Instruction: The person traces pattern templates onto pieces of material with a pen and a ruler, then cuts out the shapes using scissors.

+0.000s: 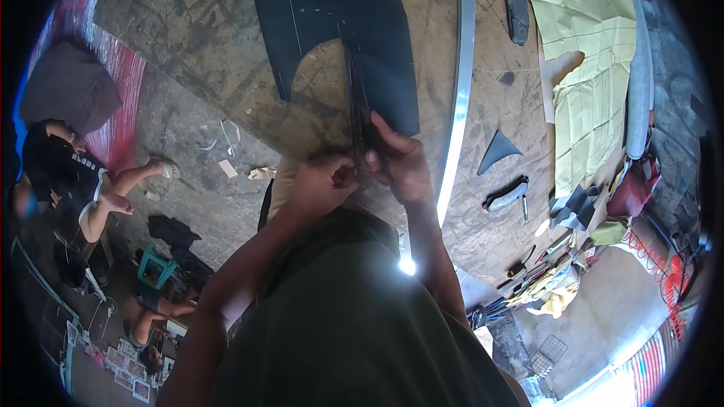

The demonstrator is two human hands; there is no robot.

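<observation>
A dark sheet of material (377,22) with a curved cut-out and white chalk lines and writing lies on the worktable. My right hand (398,160) is closed around what looks like a pair of dark scissors (354,98). Their long narrow blades point away from me, along the inner edge of the sheet's right arm. Close beside them, my left hand (326,182) is curled with its fingertips near the scissors' lower end. What it holds, if anything, is hidden.
A long metal ruler (461,68) lies right of the sheet. Further right are a dark triangular scrap (498,152), a curved-handled tool (506,194), a dark block (514,7) and yellow pattern paper (592,98). Two people sit at the lower left, near a green stool (156,267).
</observation>
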